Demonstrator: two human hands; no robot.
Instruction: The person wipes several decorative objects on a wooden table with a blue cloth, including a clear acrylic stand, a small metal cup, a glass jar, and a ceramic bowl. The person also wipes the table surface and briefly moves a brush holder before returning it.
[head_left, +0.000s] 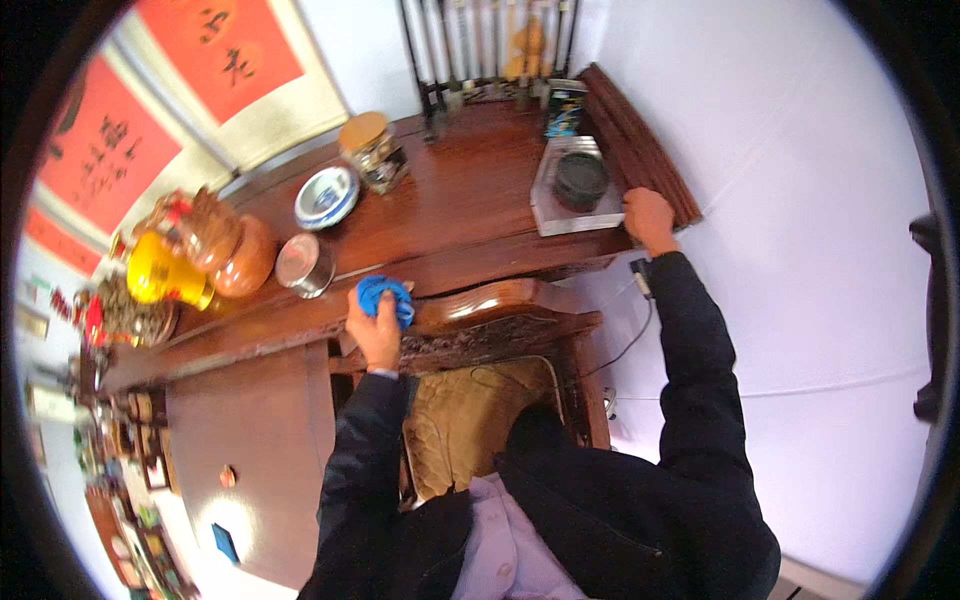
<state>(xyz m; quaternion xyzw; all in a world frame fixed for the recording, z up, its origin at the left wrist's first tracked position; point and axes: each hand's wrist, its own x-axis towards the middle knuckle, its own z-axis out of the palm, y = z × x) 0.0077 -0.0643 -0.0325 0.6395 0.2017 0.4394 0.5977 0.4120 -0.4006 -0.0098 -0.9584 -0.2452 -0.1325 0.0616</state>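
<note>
My left hand (375, 330) grips a bunched blue cloth (385, 298) at the front edge of a dark red-brown wooden altar-style table (457, 202). Just left of the cloth stands a metal canister (305, 265) with a round lid. My right hand (649, 216) is a loose fist at the table's right end, against the near right corner of a clear angular block or tray (581, 225). On that block sits a round black lidded pot or inkstone (581, 181). Whether the right fingers pinch the block's corner is hidden.
A blue-and-white porcelain bowl (327, 198), a glass jar (375, 154) with a wooden lid, a gourd ornament (236, 251) and a yellow vase (161, 270) stand leftward. Behind are a rack of hanging brushes (487, 45) and a dark box (565, 109). A cushioned wooden chair (480, 412) is directly before me.
</note>
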